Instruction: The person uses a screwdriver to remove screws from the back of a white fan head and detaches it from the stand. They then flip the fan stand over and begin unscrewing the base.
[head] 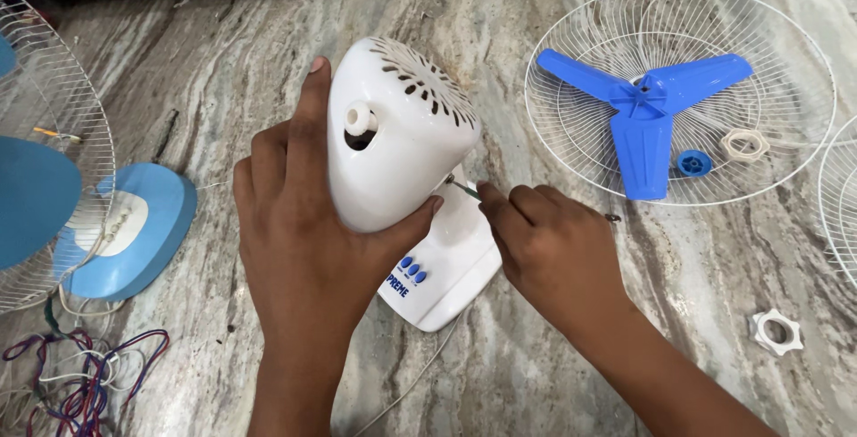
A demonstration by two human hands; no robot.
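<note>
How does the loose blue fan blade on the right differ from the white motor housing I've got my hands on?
The fan blade is blue, flat and three-winged; the motor housing is white, rounded and vented with dark slots. The blade lies untouched inside a white wire guard; the housing is gripped by the left hand, while the right hand holds a thin tool at its side. Both look plastic and rest over the marble floor.

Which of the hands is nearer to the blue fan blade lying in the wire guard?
The right hand. It sits just left of and below the blue fan blade; the left hand is farther left, gripping the white motor housing.
</note>
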